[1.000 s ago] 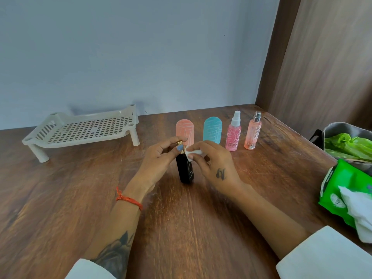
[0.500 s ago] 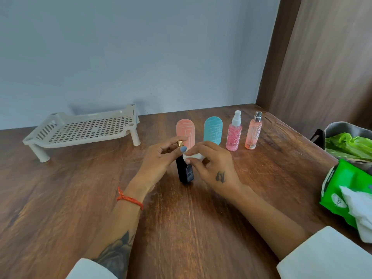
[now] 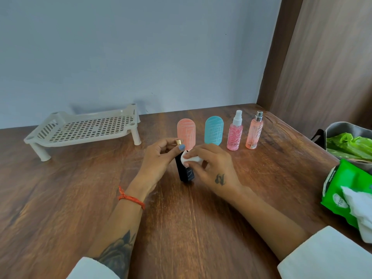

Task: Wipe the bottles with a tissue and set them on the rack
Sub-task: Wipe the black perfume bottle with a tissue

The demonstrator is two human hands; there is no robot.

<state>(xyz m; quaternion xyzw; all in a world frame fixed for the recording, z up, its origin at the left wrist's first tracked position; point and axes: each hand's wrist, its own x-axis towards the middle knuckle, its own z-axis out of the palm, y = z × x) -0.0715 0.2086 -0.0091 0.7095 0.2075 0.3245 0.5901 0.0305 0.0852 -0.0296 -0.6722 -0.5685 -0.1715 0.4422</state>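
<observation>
Since a second ago the tissue has slid from beside the gold cap down onto the upper side of the black bottle. That bottle stands upright on the wooden table, near the middle. Thumb and fingers of the left hand pinch its cap, while the right hand pinches the folded tissue and presses it to the glass, though how much touches is hard to tell. Beyond stand a coral bottle, teal bottle and two pink spray bottles. Far left sits the white rack; a green wipes pack lies right.
</observation>
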